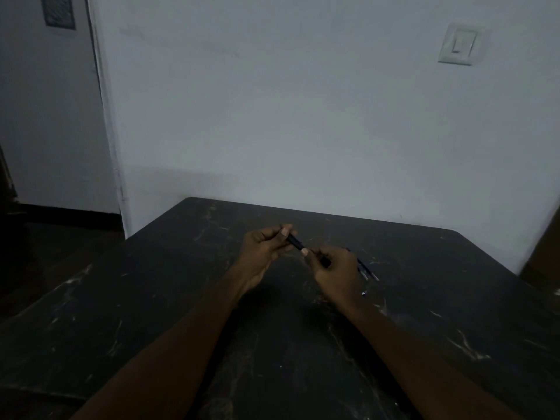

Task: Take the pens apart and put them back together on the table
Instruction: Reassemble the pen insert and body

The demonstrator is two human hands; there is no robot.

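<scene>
A dark pen (296, 242) is held above the black table (181, 298), slanting down to the right. My left hand (263, 253) pinches its upper end between thumb and fingers. My right hand (335, 272) grips its lower end with curled fingers, which hide that part. Just behind my right hand, other pens (366, 269) lie on the table, partly hidden. A small pale piece (363, 294) lies beside my right wrist; what it is cannot be told in the dim light.
The scratched black table runs to a pale wall (303, 116) at the back. A light switch (457, 43) sits high on the right. A door frame (106, 116) and dark floor lie to the left. A brown object (542, 253) stands at the right edge.
</scene>
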